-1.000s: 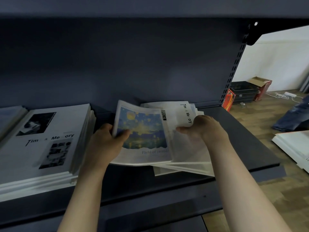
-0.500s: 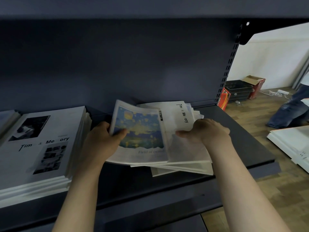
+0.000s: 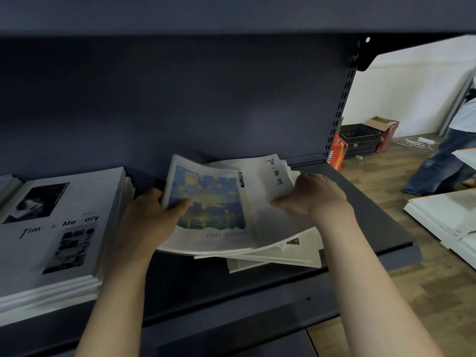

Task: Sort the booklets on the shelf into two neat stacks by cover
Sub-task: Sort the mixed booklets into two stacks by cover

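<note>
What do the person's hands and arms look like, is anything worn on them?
Both are bare. The left hand and right hand show no gloves, rings, watch or bracelet, and both forearms are uncovered up to the bottom edge of the picture, so no sleeve shows. No marks, tape or bands are visible on either wrist. The light is dim, so fine detail such as nails cannot be made out.

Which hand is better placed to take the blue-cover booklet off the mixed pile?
Left, probably. The left hand already pinches the blue-cover booklet at its edge; the right hand grips the white booklets beside it.
</note>
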{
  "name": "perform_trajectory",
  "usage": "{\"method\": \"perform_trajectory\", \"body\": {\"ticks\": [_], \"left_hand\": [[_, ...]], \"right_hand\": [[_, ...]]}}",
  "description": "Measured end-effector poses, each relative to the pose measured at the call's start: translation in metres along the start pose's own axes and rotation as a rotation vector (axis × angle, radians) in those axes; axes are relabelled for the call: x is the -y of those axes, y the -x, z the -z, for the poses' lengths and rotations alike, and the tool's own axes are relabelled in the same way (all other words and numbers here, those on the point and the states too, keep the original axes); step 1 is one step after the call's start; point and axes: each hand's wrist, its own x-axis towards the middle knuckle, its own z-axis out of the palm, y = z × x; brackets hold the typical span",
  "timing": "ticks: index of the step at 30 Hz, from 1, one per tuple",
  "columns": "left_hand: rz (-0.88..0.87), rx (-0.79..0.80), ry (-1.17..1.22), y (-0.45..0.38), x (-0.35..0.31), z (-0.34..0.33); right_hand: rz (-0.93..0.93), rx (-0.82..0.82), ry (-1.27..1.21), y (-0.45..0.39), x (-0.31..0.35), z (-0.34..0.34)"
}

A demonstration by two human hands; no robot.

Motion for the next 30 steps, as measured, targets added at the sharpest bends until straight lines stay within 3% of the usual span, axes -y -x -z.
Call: {"method": "perform_trajectory", "body": {"ticks": [3, 7, 11, 14, 22, 30], "left_hand": [[0.005, 0.011, 0.006, 0.0, 0.001, 0.0], [0.056, 0.054, 0.021, -0.001, 0.004, 0.0], [0.146, 0.138, 0.019, -0.002, 0.012, -0.007], [0.142, 0.129, 0.031, -0.001, 0.01, -0.007], [-0.127, -0.026, 0.219, 0.013, -0.004, 0.036], [-0.059, -0.092, 0.348, 0.021, 0.044, 0.102]], "right_hand": [[0.006, 0.02, -0.154, -0.004, -0.004, -0.003], [-0.043, 0.249, -0.42, -0.002, -0.009, 0.004], [-0.105, 0.399, -0.417, 0.0, -0.011, 0.003], [-0.048, 0.339, -0.466, 0.003, -0.004, 0.003], [0.087, 0.06, -0.295, 0.033, 0.049, 0.023], [0.193, 0.002, -0.397, 0.063, 0.103, 0.034]]}}
